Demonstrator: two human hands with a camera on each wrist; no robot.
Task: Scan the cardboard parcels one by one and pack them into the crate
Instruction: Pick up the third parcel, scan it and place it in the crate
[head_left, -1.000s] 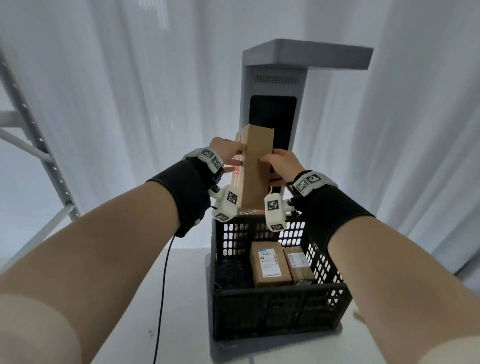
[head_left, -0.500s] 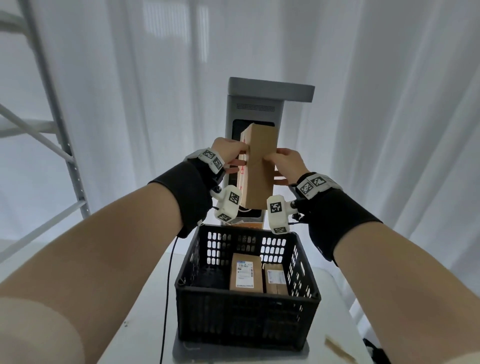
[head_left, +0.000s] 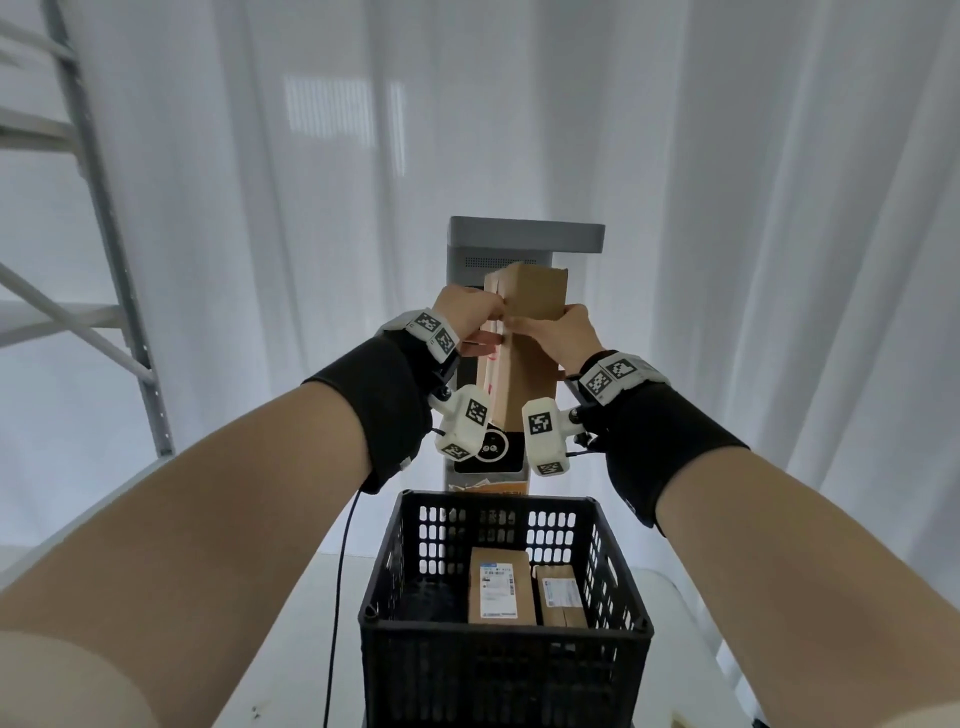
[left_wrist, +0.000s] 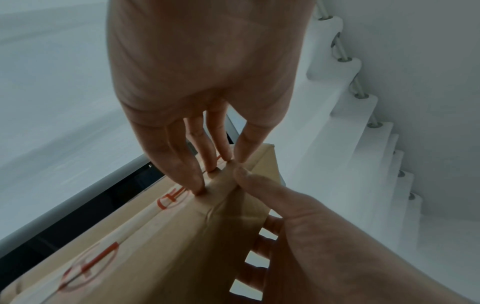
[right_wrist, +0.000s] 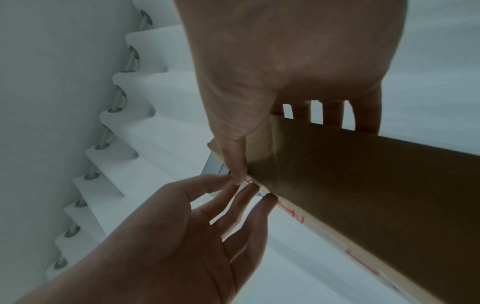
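Observation:
I hold a tall cardboard parcel (head_left: 524, 353) upright in front of the grey scanner (head_left: 524, 244), above the black crate (head_left: 504, 691). My right hand (head_left: 558, 335) grips its upper part: in the right wrist view the thumb lies on the near face of the parcel (right_wrist: 376, 185) and the fingers (right_wrist: 332, 115) reach behind it. My left hand (head_left: 465, 317) presses fairly straight fingertips (left_wrist: 197, 189) against the taped side with red marks (left_wrist: 182, 236). Two labelled parcels (head_left: 501, 584) (head_left: 560, 595) lie flat in the crate's right half.
The crate stands on a white table (head_left: 291, 649), and a black cable (head_left: 337, 597) runs along its left side. A grey metal shelf frame (head_left: 104, 234) stands at the far left. White curtains hang behind the scanner. The crate's left half shows bare floor.
Both hands keep the parcel upright before the scanner's screen, a little higher against it. My view has drawn back, so scanner and crate look smaller and more centred.

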